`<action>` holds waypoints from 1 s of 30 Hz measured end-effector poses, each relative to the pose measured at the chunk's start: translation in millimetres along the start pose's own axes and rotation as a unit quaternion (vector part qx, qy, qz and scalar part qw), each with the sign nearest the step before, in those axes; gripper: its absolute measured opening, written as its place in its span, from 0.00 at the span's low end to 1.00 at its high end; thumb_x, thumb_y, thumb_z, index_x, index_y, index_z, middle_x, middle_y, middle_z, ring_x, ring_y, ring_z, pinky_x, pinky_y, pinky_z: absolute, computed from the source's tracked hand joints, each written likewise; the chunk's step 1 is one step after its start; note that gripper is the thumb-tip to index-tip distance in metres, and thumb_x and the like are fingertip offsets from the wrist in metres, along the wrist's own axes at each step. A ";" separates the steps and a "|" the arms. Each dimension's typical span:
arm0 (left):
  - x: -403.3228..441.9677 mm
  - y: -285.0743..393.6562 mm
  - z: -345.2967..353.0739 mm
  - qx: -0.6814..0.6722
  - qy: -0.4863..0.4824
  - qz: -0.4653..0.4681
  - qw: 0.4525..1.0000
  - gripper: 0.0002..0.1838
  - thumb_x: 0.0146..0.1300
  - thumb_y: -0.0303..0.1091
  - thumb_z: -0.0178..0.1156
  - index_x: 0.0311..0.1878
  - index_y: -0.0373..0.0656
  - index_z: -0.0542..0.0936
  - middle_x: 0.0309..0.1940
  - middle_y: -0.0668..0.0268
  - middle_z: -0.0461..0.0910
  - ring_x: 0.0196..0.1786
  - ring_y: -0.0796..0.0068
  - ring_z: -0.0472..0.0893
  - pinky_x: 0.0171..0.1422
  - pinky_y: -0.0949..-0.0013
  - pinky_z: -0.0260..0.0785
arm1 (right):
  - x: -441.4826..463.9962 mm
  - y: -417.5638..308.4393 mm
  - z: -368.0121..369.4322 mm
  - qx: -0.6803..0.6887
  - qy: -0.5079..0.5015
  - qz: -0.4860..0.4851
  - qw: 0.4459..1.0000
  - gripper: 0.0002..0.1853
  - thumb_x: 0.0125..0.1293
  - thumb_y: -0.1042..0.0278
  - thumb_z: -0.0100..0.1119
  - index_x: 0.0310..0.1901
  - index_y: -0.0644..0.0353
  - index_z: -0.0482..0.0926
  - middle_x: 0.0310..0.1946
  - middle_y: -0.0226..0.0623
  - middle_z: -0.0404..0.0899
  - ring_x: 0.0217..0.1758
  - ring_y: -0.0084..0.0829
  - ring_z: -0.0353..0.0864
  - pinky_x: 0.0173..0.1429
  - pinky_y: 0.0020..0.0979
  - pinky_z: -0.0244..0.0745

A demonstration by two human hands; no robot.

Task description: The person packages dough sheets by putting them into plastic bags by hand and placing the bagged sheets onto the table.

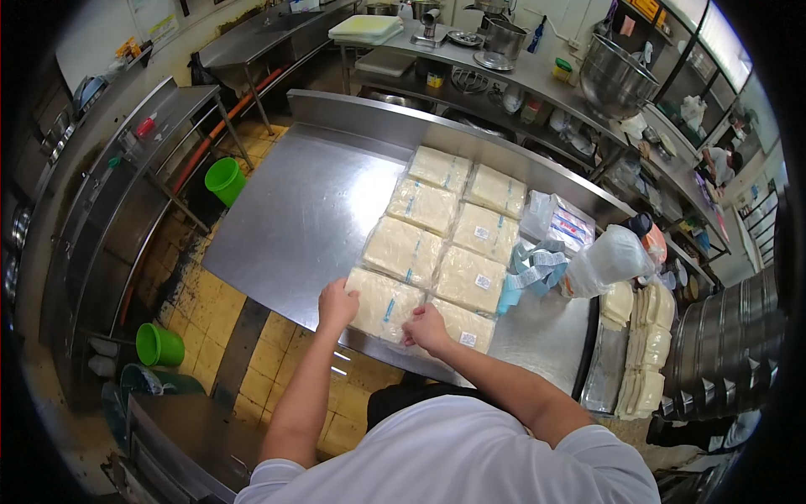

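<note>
Several flat, clear-wrapped packages of pale square sheets lie in two columns on the steel table [285, 202]. My left hand [338, 304] curls its fingers over the left edge of the front-left package [382, 307], which has blue print on its wrap. At the same package's lower right corner, my right hand [426, 328] pinches the wrap with fingers closed. Beside that hand lies the front-right package [462, 323], bearing a white label. Behind these sit further packages, such as a labelled one [470, 277] and an unlabelled one [403, 249].
To the right are crumpled blue-and-white wrapping [537, 265], a clear plastic bag [613, 256] and a printed white pack [571, 225]. Stacked pale sheets [646, 353] stand near round metal tins [722, 336]. A raised steel edge [437, 126] runs along the back. Green buckets [225, 181] stand left.
</note>
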State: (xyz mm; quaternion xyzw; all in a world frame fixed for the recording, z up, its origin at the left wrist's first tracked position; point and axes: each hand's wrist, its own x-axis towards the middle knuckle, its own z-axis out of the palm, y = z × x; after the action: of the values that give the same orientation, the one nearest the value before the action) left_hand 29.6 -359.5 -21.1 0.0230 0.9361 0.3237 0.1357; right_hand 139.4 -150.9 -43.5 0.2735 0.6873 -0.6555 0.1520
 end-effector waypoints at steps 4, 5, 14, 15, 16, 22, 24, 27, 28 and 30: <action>-21.1 15.3 6.7 0.050 0.095 0.058 0.993 0.27 0.64 0.38 0.66 0.64 0.36 0.77 0.66 0.46 0.74 0.69 0.44 0.70 0.73 0.49 0.63 | -12.0 -9.3 -13.0 -0.127 -0.017 -0.026 0.991 0.22 0.64 0.75 0.64 0.56 0.73 0.69 0.28 0.46 0.81 0.22 0.34 0.84 0.25 0.35 0.82; -27.5 16.9 12.2 0.057 0.097 0.093 0.989 0.29 0.65 0.41 0.65 0.67 0.36 0.75 0.70 0.46 0.70 0.72 0.43 0.67 0.76 0.46 0.60 | -19.2 -13.9 -18.1 -0.166 -0.026 -0.034 0.985 0.22 0.65 0.74 0.65 0.57 0.73 0.70 0.28 0.45 0.81 0.21 0.33 0.84 0.24 0.35 0.81; -61.1 35.8 51.9 0.189 0.026 0.130 0.973 0.40 0.72 0.53 0.55 0.79 0.38 0.62 0.83 0.43 0.47 0.85 0.41 0.44 0.84 0.33 0.34 | -74.9 -24.1 -149.3 -0.154 0.057 -0.088 0.982 0.20 0.66 0.66 0.68 0.56 0.69 0.80 0.34 0.40 0.86 0.30 0.27 0.85 0.34 0.32 0.81; -65.6 49.6 52.5 0.182 0.016 0.133 0.974 0.39 0.72 0.53 0.55 0.79 0.38 0.63 0.83 0.43 0.47 0.85 0.41 0.44 0.84 0.33 0.34 | -82.8 -27.5 -175.7 -0.185 0.125 -0.131 0.966 0.18 0.65 0.66 0.67 0.52 0.69 0.82 0.34 0.44 0.87 0.32 0.32 0.87 0.38 0.35 0.81; -70.3 63.0 55.7 0.177 0.005 0.136 0.975 0.39 0.73 0.53 0.54 0.78 0.38 0.64 0.83 0.43 0.48 0.85 0.41 0.44 0.84 0.33 0.34 | -90.3 -32.1 -203.7 -0.215 0.193 -0.170 0.942 0.17 0.63 0.65 0.67 0.49 0.68 0.84 0.34 0.47 0.88 0.35 0.37 0.88 0.42 0.38 0.82; -114.3 162.2 139.2 -0.074 -0.067 0.355 0.930 0.24 0.67 0.41 0.67 0.61 0.38 0.80 0.70 0.46 0.71 0.75 0.41 0.65 0.81 0.44 0.55 | -140.2 -116.7 -385.2 -0.359 0.537 -0.358 0.675 0.25 0.59 0.64 0.72 0.56 0.65 0.81 0.52 0.50 0.83 0.54 0.49 0.82 0.58 0.48 0.77; -135.5 195.6 161.9 -0.112 -0.119 0.382 0.909 0.22 0.66 0.40 0.69 0.59 0.39 0.81 0.68 0.48 0.74 0.74 0.43 0.68 0.79 0.47 0.59 | -154.4 -153.0 -425.7 -0.398 0.574 -0.322 0.639 0.28 0.64 0.57 0.69 0.60 0.68 0.77 0.59 0.53 0.80 0.62 0.53 0.78 0.63 0.51 0.75; -164.8 232.0 181.0 -0.119 -0.180 0.407 0.887 0.21 0.67 0.39 0.68 0.59 0.40 0.82 0.68 0.49 0.75 0.74 0.44 0.68 0.79 0.49 0.61 | -136.3 -171.0 -464.3 -0.417 0.525 -0.123 0.731 0.28 0.70 0.49 0.63 0.55 0.71 0.80 0.57 0.56 0.82 0.61 0.57 0.80 0.64 0.52 0.75; -168.1 238.0 185.6 -0.121 -0.192 0.408 0.884 0.21 0.66 0.39 0.68 0.59 0.40 0.82 0.68 0.49 0.75 0.74 0.45 0.68 0.78 0.50 0.61 | -124.8 -166.6 -476.3 -0.416 0.477 -0.079 0.770 0.27 0.71 0.47 0.61 0.52 0.70 0.81 0.54 0.57 0.83 0.59 0.58 0.81 0.64 0.52 0.76; -173.2 245.4 194.0 -0.125 -0.213 0.408 0.879 0.21 0.66 0.39 0.69 0.59 0.40 0.82 0.68 0.50 0.76 0.75 0.45 0.68 0.78 0.50 0.62 | -108.2 -165.2 -490.7 -0.407 0.369 0.006 0.835 0.28 0.73 0.44 0.57 0.47 0.69 0.84 0.50 0.58 0.85 0.56 0.59 0.84 0.63 0.53 0.76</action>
State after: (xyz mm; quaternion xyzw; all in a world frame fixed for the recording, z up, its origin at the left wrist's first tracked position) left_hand 237.4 -72.0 24.3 0.4537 0.7440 0.4523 0.1897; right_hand 204.8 314.5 199.3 0.4130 0.8954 -0.1660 -0.0113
